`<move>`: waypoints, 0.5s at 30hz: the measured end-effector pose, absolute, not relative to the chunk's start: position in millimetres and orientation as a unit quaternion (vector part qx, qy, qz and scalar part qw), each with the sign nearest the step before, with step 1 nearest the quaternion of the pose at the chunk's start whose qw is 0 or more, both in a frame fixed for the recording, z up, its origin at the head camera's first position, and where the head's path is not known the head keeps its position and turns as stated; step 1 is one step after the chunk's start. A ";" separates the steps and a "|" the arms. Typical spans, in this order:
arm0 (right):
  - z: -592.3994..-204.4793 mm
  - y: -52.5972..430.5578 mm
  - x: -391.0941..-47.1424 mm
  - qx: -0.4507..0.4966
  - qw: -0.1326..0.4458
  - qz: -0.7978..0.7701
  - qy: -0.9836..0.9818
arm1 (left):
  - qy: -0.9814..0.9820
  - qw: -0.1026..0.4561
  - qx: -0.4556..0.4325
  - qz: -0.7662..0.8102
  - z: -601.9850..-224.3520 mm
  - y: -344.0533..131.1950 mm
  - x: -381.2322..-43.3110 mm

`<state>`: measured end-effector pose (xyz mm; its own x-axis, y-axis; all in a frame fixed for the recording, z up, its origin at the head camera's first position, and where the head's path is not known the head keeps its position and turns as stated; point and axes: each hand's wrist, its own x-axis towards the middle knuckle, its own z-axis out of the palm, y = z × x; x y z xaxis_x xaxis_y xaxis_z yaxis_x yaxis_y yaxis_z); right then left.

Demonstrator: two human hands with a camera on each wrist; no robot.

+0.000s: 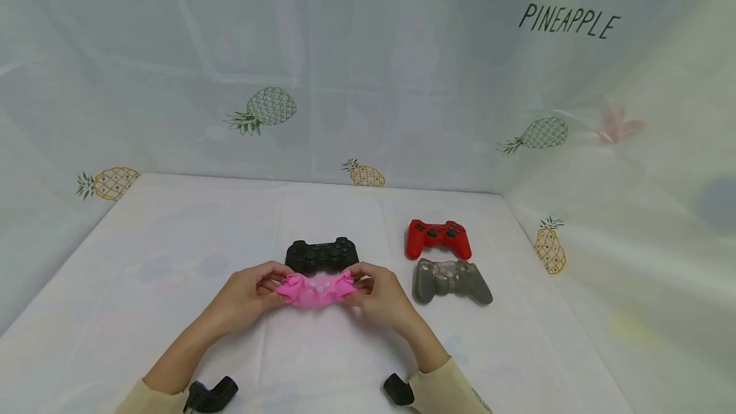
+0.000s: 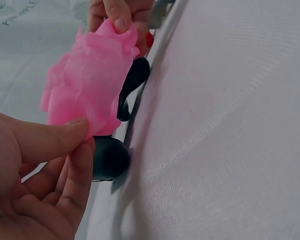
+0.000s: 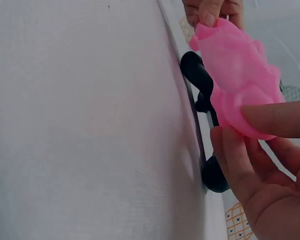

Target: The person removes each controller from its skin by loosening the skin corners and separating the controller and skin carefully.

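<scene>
A soft pink silicone controller cover [image 1: 315, 291] is held up between both hands, crumpled at its two ends. My left hand [image 1: 248, 292] pinches one end between thumb and fingertips. At the other end, my right hand [image 1: 379, 296] grips it the same way. Both wrist views show the thin, folded cover [image 2: 90, 80] with the thumbs pressed on it. Just behind the cover, a black game controller [image 1: 322, 254] lies on the table, its near edge partly hidden. In the right wrist view, the black controller [image 3: 196, 70] sits apart from the fingers, beyond the cover.
To the right lies a red controller [image 1: 438, 239], with a grey translucent controller or cover [image 1: 452, 280] in front of it. A white cloth covers the table [image 1: 190, 235]. Pineapple-printed curtains [image 1: 368, 82] hang behind and at the sides. Black camera mounts [image 1: 213, 395] sit at the wrists.
</scene>
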<state>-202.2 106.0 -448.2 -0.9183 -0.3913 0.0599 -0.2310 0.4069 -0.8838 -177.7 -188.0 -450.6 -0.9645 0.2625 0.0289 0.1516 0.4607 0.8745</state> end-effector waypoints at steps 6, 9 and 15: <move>-448.9 107.9 -200.2 -0.190 0.080 -0.513 0.833 | 0.844 0.064 0.136 0.514 -451.4 -187.9 -177.0; -450.2 107.9 -200.0 -0.198 0.076 -0.498 0.841 | 0.845 0.055 0.139 0.513 -450.4 -187.5 -175.7; -451.3 107.5 -199.9 -0.169 0.072 -0.528 0.829 | 0.832 0.045 0.148 0.533 -448.5 -187.3 -174.3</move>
<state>-199.9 107.5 -451.3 -0.9323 -0.3567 0.0597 -0.2049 0.3849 -0.8999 -174.3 -187.3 -448.5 -0.9520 0.2946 0.0833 0.1989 0.3884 0.8998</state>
